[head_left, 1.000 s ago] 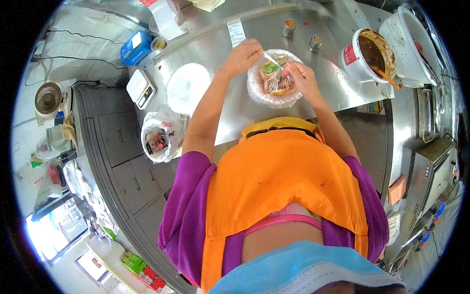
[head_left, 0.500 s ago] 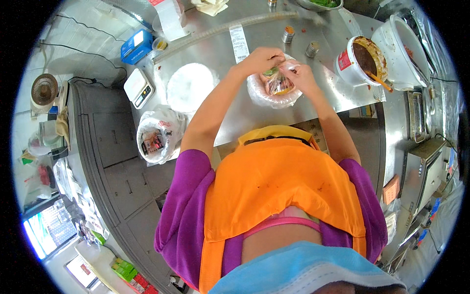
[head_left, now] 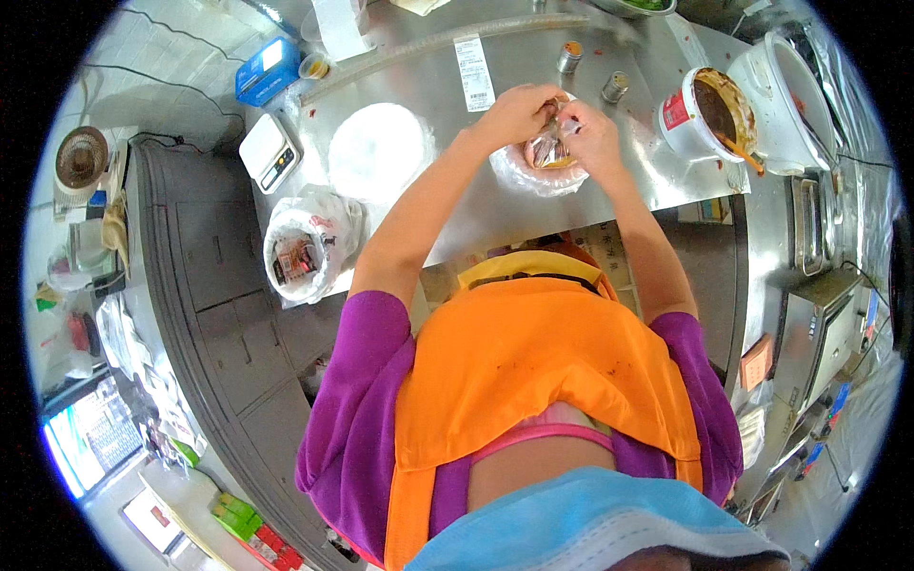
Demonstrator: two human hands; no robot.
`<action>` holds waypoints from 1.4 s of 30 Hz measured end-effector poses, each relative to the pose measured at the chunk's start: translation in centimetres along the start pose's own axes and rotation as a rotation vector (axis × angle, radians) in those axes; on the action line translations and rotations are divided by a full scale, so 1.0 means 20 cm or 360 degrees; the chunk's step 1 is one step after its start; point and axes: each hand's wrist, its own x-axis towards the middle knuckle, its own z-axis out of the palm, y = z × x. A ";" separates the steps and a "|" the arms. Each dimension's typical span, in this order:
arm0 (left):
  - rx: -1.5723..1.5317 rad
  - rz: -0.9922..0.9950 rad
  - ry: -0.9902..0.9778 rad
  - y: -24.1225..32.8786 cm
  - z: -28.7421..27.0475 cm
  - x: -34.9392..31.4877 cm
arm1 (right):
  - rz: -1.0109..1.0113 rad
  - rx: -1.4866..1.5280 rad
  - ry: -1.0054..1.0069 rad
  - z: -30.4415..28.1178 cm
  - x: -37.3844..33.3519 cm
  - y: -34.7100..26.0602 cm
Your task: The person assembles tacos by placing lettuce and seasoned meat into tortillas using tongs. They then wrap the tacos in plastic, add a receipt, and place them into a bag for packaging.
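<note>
A small clear plastic bag (head_left: 547, 154) with brown and yellowish food inside stands on a round dish (head_left: 533, 181) covered in crinkled clear plastic. My left hand (head_left: 522, 114) has its fingers bent and pinched on the top of the bag. My right hand (head_left: 592, 138) grips the bag's top from the other side, its fingers closed. Both hands meet at the gathered bag mouth, and they hide part of it. A long paper receipt (head_left: 472, 72) lies on the steel table just beyond my left hand.
At the right stand a white bucket (head_left: 674, 133) of dark sauce and a larger white tub (head_left: 762, 71). Two small jars (head_left: 569, 57) sit beyond my hands. To the left are a round white plastic-covered stack (head_left: 374, 152), a digital scale (head_left: 269, 152) and a bag-lined container (head_left: 314, 221).
My fingers have drawn in closer around the bag's mouth, and my right hand has curled more tightly. The bag's top looks more gathered. The whole view has shifted slightly.
</note>
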 end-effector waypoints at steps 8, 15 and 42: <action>0.0091 -0.0256 -0.0609 -0.13 -0.07 0.17 | -0.0447 -0.0077 0.0481 0.13 -0.01 0.06; -0.0401 -0.0695 -0.0933 -0.13 -0.11 0.24 | -0.0436 0.0220 0.0445 0.13 -0.03 0.11; 0.0375 -0.0430 0.0210 0.09 0.10 -0.46 | -0.1134 -0.0429 -0.1156 -0.07 0.25 0.08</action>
